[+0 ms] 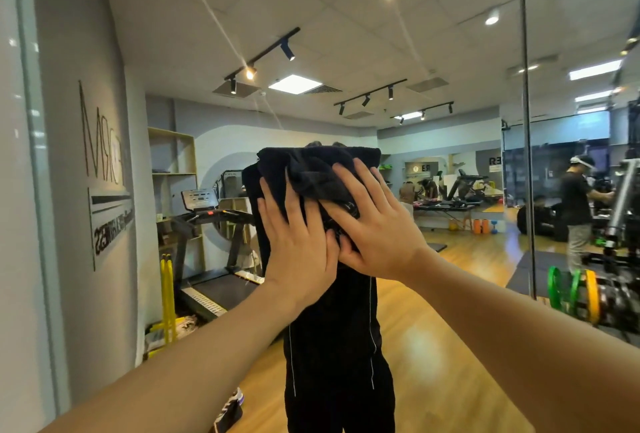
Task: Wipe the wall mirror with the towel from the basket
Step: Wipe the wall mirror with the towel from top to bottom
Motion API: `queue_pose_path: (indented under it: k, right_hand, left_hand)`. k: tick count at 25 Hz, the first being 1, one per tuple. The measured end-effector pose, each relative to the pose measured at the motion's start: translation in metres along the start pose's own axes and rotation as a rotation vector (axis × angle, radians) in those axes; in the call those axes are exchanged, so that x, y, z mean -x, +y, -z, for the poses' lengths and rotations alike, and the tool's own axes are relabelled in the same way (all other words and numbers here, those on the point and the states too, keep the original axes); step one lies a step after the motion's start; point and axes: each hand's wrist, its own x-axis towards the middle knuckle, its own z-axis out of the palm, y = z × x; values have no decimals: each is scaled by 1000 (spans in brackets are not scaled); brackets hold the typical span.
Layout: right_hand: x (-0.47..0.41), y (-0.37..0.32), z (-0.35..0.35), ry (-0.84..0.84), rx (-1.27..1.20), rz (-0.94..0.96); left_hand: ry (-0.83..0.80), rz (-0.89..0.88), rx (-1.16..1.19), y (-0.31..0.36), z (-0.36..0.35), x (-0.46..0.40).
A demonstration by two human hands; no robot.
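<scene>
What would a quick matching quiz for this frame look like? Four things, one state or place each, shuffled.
Things:
1. towel
2. left hand
3. treadmill
4. weight plates

States/places:
A. reflected at lower right, green and yellow
B. flat, fingers straight, pressing on the cloth
C. dark, bunched against the mirror
D. reflected left of the hands

Pairs: 1-C, 2-B, 3-D, 4-A

Bearer: we see the wall mirror [450, 51] upright before us.
On it: dark towel [311, 169], pressed flat at centre.
</scene>
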Motion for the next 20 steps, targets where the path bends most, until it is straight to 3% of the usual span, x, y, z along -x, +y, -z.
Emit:
queue_pose_path:
  k: [20]
  right_hand:
    - [124,177,83,-98,183,-90]
  left_hand:
    - [28,-92,102,212,-66,-51]
